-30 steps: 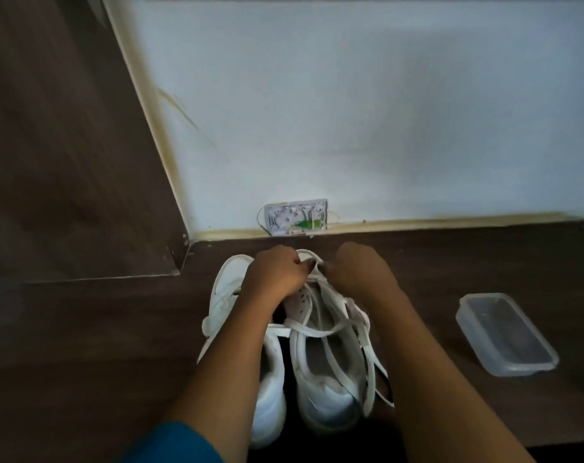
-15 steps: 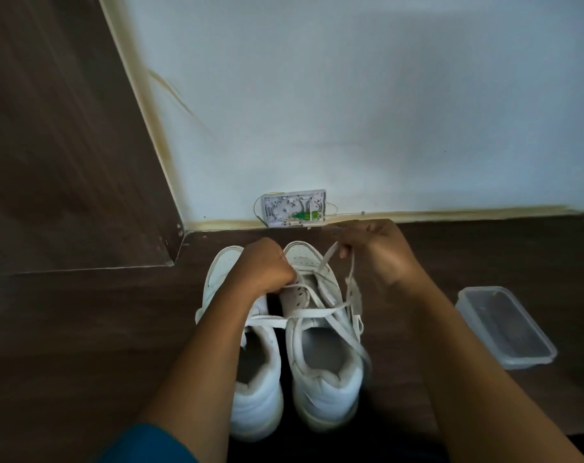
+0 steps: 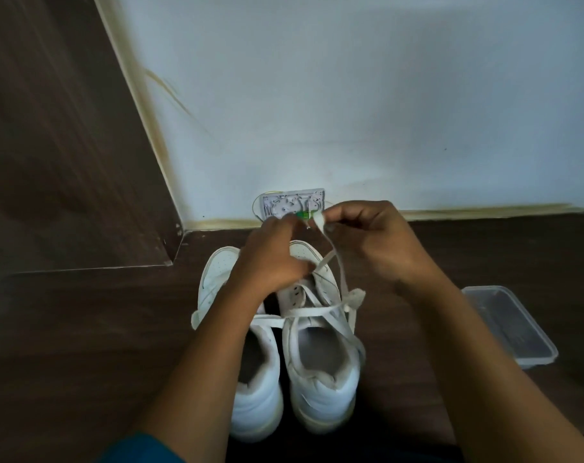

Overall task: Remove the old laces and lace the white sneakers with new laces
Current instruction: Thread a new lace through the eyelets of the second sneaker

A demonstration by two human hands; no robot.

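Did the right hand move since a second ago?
Yes. The right hand, pinching the lace, moved up off the sneakers toward the wall box.

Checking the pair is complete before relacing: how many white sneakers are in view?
2. The left sneaker stands under the left forearm; the right sneaker stands close beside it, its lace pinched by the right hand. None appears hidden.

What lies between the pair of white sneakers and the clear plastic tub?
In the head view, bare dark wooden floor lies between the white sneakers and the clear plastic tub; the person's right forearm crosses over it.
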